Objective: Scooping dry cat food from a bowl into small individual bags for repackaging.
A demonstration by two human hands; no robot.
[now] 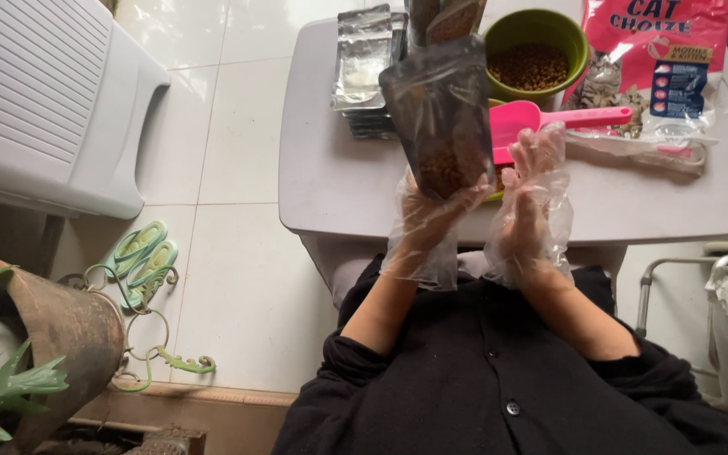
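Note:
Both my hands wear thin clear plastic gloves. My left hand holds up a clear stand-up pouch partly filled with brown pet-food pellets, gripping it at its bottom. My right hand is beside the pouch on its right, fingers straight and apart, holding nothing. Just beyond the right hand lies a pink plastic scoop on the white table. A green bowl of brown pellets stands behind it.
A stack of silvery empty pouches lies at the table's far left. A pink pet-food bag lies at the far right. A white plastic chair, green sandals and a plant pot are on the tiled floor at left.

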